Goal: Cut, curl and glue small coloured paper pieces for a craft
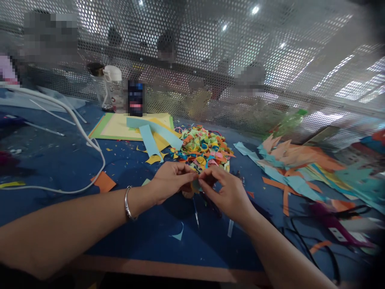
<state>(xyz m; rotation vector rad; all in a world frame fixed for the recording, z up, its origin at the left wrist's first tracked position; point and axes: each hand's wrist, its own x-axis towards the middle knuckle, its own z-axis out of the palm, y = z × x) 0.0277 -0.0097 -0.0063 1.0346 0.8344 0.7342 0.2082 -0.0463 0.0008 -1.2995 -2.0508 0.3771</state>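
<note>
My left hand (168, 180), with a silver bangle at the wrist, has its thumb and fingertips pinched together. Close against it, my right hand (227, 190) also pinches. Between the fingertips is a small bluish piece of paper (196, 185), partly hidden and a little blurred. Just beyond both hands lies a heap of small curled multicoloured paper pieces (204, 146). Light blue paper strips (151, 143) lie on yellow paper left of the heap. Beneath the hands, a thin pointed metallic thing (196, 216) shows only in part. A blue paper scrap (179, 233) is nearer the table edge.
A stack of coloured sheets (116, 127), a phone (135, 98) and a white-lidded bottle (116, 88) stand toward the back left. A white cable (100, 154) curves across the left. Cut paper (300, 160) and a purple tool (333, 224) with black cords occupy the right. Perforated metal (192, 52) rises behind.
</note>
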